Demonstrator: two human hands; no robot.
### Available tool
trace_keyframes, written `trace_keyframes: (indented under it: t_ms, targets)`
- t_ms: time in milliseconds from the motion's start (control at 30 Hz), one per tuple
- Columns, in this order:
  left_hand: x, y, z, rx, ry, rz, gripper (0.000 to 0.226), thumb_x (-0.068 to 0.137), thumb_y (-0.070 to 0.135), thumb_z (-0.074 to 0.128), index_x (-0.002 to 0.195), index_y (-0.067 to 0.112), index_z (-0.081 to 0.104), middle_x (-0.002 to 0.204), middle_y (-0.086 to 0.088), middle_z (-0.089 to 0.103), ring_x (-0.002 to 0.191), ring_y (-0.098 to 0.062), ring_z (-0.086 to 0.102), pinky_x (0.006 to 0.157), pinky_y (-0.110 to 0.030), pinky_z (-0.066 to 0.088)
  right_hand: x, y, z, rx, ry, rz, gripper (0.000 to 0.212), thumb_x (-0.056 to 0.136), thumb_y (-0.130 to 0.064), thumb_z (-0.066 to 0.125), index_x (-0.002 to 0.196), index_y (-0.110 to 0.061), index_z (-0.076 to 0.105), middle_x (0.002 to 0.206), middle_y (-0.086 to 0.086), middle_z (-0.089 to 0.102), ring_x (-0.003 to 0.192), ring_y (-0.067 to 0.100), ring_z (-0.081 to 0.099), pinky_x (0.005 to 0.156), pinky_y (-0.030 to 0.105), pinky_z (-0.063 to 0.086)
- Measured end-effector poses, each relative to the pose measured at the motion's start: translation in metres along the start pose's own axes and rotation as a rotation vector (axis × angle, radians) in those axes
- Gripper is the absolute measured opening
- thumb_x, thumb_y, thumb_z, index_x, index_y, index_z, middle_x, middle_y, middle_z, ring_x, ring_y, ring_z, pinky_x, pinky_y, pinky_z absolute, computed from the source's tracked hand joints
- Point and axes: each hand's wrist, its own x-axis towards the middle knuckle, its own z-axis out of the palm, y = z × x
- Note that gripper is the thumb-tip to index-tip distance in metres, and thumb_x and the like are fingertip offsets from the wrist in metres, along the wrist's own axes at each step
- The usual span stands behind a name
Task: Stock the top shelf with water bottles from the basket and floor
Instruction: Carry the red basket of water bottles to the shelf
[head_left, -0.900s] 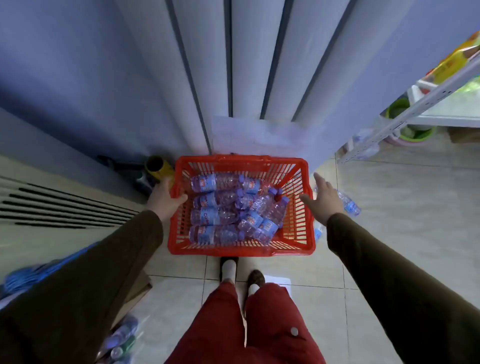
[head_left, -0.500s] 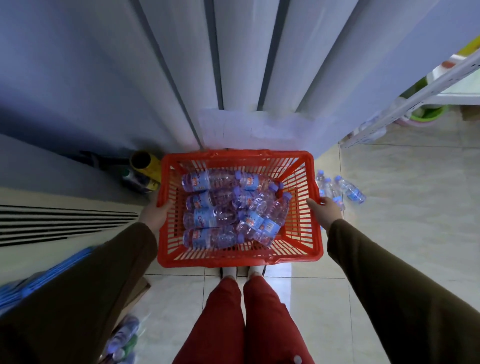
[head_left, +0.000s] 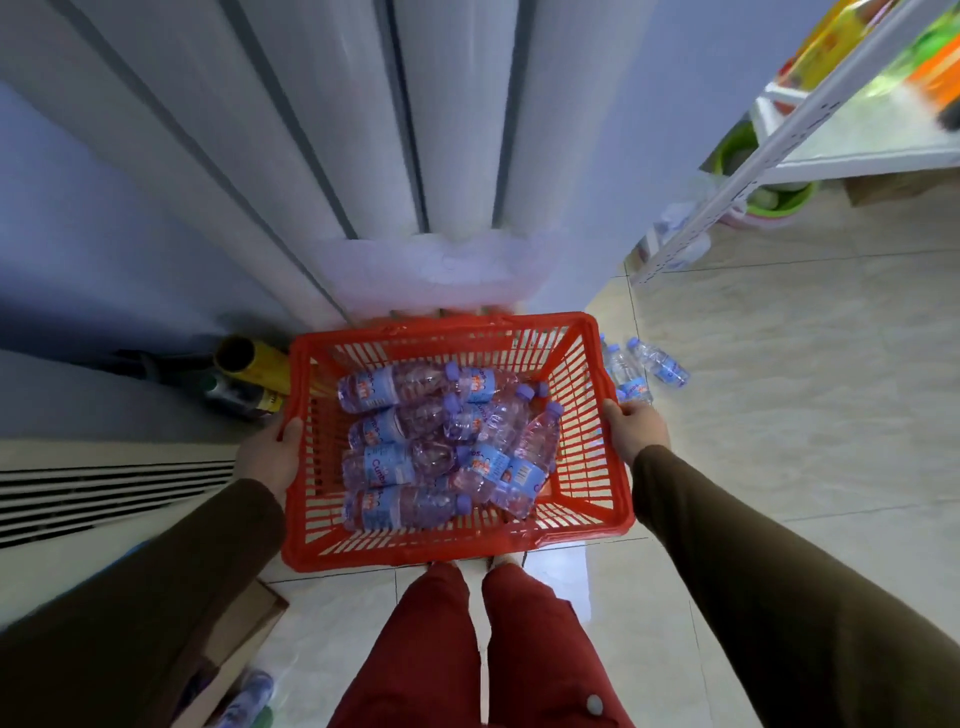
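Note:
A red plastic basket (head_left: 447, 553) is held in front of my legs, above the floor tiles. Several small water bottles (head_left: 415, 457) with blue labels and purple caps lie jumbled inside it. My left hand (head_left: 272, 454) grips the basket's left rim. My right hand (head_left: 636, 431) grips the right rim. A few more water bottles (head_left: 644, 366) lie on the floor just right of the basket. A white metal shelf unit (head_left: 810, 117) stands at the upper right.
White curtain folds (head_left: 431, 130) hang straight ahead. A yellow can (head_left: 254, 361) and dark items sit left of the basket. A vented panel (head_left: 104, 493) runs along the left. A cardboard box (head_left: 239, 644) and another bottle (head_left: 249, 696) lie by my left leg. Green tubs (head_left: 779, 200) sit under the shelf.
Both hands closed on the basket's side rims and lifted it toward me. The view tilted up, bringing the shelf unit more into sight.

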Motion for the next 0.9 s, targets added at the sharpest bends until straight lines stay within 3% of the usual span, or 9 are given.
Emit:
trace_keyframes:
  t_ms: [100, 233, 333, 400, 500, 600, 733, 900]
  targets:
    - [-0.023, 0.019, 0.021, 0.118, -0.002, 0.071, 0.035, 0.107, 0.043, 0.04, 0.123, 0.021, 0.062, 0.081, 0.004, 0.063, 0.07, -0.012, 0.06, 0.059, -0.025, 0.04, 0.001, 0.028, -0.038, -0.03, 0.016, 0.014, 0.038, 0.108, -0.045, 0.05, 0.1, -0.012, 0.069, 0.081, 0.001, 0.073, 0.064, 0.013, 0.068, 0.063, 0.025, 0.049]
    - [-0.047, 0.047, 0.067, 0.277, -0.037, 0.097, 0.054, 0.1, 0.062, 0.034, 0.108, 0.021, 0.068, 0.121, -0.011, 0.066, 0.098, -0.031, 0.066, 0.09, -0.046, 0.052, 0.015, 0.081, -0.1, -0.03, 0.074, 0.032, 0.036, 0.106, -0.039, 0.058, 0.086, -0.013, 0.075, 0.101, 0.017, 0.078, 0.087, 0.031, 0.071, 0.082, 0.036, 0.054]
    - [-0.089, 0.079, 0.119, 0.337, -0.056, 0.159, 0.045, 0.105, 0.05, 0.037, 0.1, 0.017, 0.066, 0.097, -0.008, 0.066, 0.079, -0.025, 0.059, 0.081, -0.036, 0.044, 0.03, 0.127, -0.154, 0.026, 0.113, 0.066, 0.036, 0.104, -0.039, 0.062, 0.103, -0.008, 0.081, 0.116, 0.021, 0.078, 0.108, 0.036, 0.073, 0.096, 0.039, 0.054]
    - [-0.111, 0.096, 0.158, 0.35, -0.061, 0.22, 0.047, 0.106, 0.044, 0.04, 0.104, 0.008, 0.07, 0.1, -0.014, 0.069, 0.086, -0.03, 0.061, 0.08, -0.035, 0.041, 0.046, 0.157, -0.193, 0.054, 0.135, 0.078, 0.04, 0.103, -0.041, 0.063, 0.113, -0.007, 0.08, 0.117, 0.021, 0.078, 0.109, 0.036, 0.074, 0.098, 0.04, 0.055]
    - [-0.142, 0.124, 0.219, 0.343, -0.061, 0.27, 0.049, 0.106, 0.042, 0.043, 0.107, 0.003, 0.073, 0.11, -0.023, 0.071, 0.102, -0.039, 0.066, 0.081, -0.038, 0.044, 0.087, 0.206, -0.255, 0.102, 0.123, 0.087, 0.048, 0.098, -0.052, 0.062, 0.112, -0.009, 0.08, 0.114, 0.019, 0.079, 0.107, 0.036, 0.075, 0.101, 0.046, 0.058]
    - [-0.171, 0.16, 0.279, 0.359, -0.045, 0.291, 0.052, 0.105, 0.044, 0.044, 0.104, 0.001, 0.073, 0.109, -0.027, 0.071, 0.103, -0.042, 0.066, 0.087, -0.043, 0.049, 0.14, 0.253, -0.317, 0.083, 0.136, 0.08, 0.057, 0.094, -0.059, 0.058, 0.108, -0.008, 0.08, 0.113, 0.02, 0.079, 0.105, 0.039, 0.075, 0.1, 0.051, 0.058]
    - [-0.201, 0.207, 0.352, 0.345, -0.033, 0.334, 0.055, 0.103, 0.047, 0.045, 0.098, 0.001, 0.074, 0.105, -0.029, 0.072, 0.101, -0.043, 0.067, 0.087, -0.044, 0.05, 0.161, 0.266, -0.402, 0.098, 0.16, 0.093, 0.054, 0.097, -0.058, 0.056, 0.11, -0.011, 0.079, 0.114, 0.016, 0.079, 0.104, 0.04, 0.074, 0.102, 0.053, 0.057]
    - [-0.216, 0.266, 0.439, 0.338, -0.043, 0.345, 0.053, 0.104, 0.041, 0.046, 0.089, -0.002, 0.073, 0.098, -0.032, 0.071, 0.099, -0.045, 0.066, 0.079, -0.042, 0.046, 0.266, 0.307, -0.479, 0.122, 0.165, 0.109, 0.076, 0.074, -0.076, 0.052, 0.107, -0.014, 0.08, 0.111, 0.015, 0.08, 0.102, 0.04, 0.076, 0.101, 0.056, 0.058]
